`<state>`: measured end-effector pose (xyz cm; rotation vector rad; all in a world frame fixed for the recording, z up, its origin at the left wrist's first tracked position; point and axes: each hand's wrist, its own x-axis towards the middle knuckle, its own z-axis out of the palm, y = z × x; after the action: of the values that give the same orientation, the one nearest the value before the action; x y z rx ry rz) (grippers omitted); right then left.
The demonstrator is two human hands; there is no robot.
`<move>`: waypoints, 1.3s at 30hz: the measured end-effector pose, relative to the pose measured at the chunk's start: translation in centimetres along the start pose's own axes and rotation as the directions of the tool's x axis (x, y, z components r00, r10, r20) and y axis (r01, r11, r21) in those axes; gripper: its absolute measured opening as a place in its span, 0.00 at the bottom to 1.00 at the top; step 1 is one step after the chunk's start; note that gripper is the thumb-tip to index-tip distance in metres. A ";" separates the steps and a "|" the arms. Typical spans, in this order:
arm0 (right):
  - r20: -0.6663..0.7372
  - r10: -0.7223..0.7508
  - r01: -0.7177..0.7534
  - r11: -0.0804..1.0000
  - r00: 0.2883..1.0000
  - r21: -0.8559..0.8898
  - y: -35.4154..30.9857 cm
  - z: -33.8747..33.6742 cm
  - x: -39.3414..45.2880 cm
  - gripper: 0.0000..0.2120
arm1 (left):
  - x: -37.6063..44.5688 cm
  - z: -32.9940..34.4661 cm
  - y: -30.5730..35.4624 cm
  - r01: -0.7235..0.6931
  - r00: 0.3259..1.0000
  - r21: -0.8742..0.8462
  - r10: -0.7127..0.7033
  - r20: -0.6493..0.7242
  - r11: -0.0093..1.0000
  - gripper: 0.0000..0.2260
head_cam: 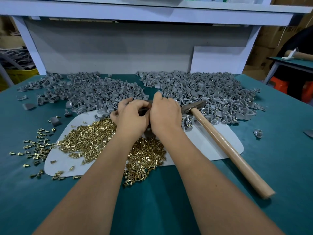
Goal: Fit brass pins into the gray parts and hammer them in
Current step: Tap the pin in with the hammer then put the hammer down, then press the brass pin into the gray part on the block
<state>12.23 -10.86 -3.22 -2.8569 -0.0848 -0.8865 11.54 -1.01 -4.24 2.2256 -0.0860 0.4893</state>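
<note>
i see both hands meeting just above the middle of the green desk. my left hand has its fingers curled in a tight grip around something small and dark, and the right hand is curled against it from the 3 o'clock side, fingertips pinching at the same spot; i cannot tell exactly what piece sits between them, as the knuckles hide it. the brass pins lie heaped on a pale mat at 7 o'clock of the hands, running under my left forearm, with loose ones scattered off the mat toward 8 o'clock on the desk. one pile of gray parts spreads at 11 o'clock of the hands, and a second, larger pile at 1 o'clock, many of those showing small brass spots. the hammer lies untouched, its metal head just beside my right hand at 3 o'clock, resting at the edge of the larger pile, and its wooden handle slanting down across the mat toward 5 o'clock. a white shelf frame stands across the back at 12 o'clock.
</note>
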 end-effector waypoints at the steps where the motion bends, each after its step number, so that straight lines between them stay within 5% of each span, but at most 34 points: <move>1: 0.005 -0.007 0.007 1.000 1.000 0.005 0.1 -0.1 -0.1 0.09 | 0.0 0.0 0.0 0.000 1.000 0.003 0.000 0.000 1.000 0.04; 6: 0.064 -0.011 -0.005 0.972 0.998 0.234 1.2 -1.0 -0.3 0.05 | 0.0 -0.1 -0.2 -0.014 1.000 -0.007 0.014 0.015 1.000 0.05; 10: 0.220 0.192 -0.290 0.720 0.956 0.631 2.7 -3.2 -0.4 0.09 | 0.1 -0.1 -0.1 -0.012 0.999 -0.022 0.013 0.046 1.000 0.06; 12: 0.228 0.297 -0.374 0.752 0.927 0.542 4.3 -4.3 -0.9 0.08 | 0.2 0.0 -0.1 -0.017 0.998 -0.019 0.018 0.058 1.000 0.07; 14: 0.168 0.385 -0.411 0.897 0.907 0.164 6.2 -5.3 -1.7 0.10 | 0.2 0.2 -0.2 -0.023 0.998 -0.006 0.023 0.064 1.000 0.08; 16: 0.194 0.452 -0.430 0.891 0.871 -0.150 7.7 -6.2 -2.9 0.16 | 0.2 0.4 -0.3 -0.033 0.998 0.009 0.032 0.062 0.999 0.07; 19: 0.308 0.475 -0.370 0.864 0.825 -0.343 8.3 -6.5 -4.8 0.16 | 0.3 0.6 -0.4 -0.048 0.998 0.042 0.046 0.044 0.998 0.04; 27: 0.151 0.442 -0.397 0.882 0.885 -0.255 8.0 -7.2 -5.4 0.06 | 0.2 0.8 -0.6 -0.055 0.998 0.117 0.058 -0.018 0.992 0.03; 32: -0.078 0.288 -0.298 0.938 0.954 -0.175 6.9 -9.4 -5.3 0.10 | 0.2 0.8 -0.6 -0.018 1.000 0.084 0.019 -0.015 0.996 0.08; 36: -0.084 0.117 -0.126 0.986 0.990 -0.108 5.0 -10.8 -5.4 0.25 | 0.3 0.7 -0.3 0.022 0.999 0.044 -0.021 -0.030 0.999 0.11; 39: -0.097 0.081 -0.090 0.991 0.992 -0.094 4.3 -11.1 -5.4 0.28 | 0.1 0.8 -0.1 0.030 0.998 0.029 -0.029 -0.048 0.999 0.14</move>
<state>2.03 -16.93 2.24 -2.8777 0.0944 -1.0318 11.89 -1.51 -4.74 2.2395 -0.0212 0.5301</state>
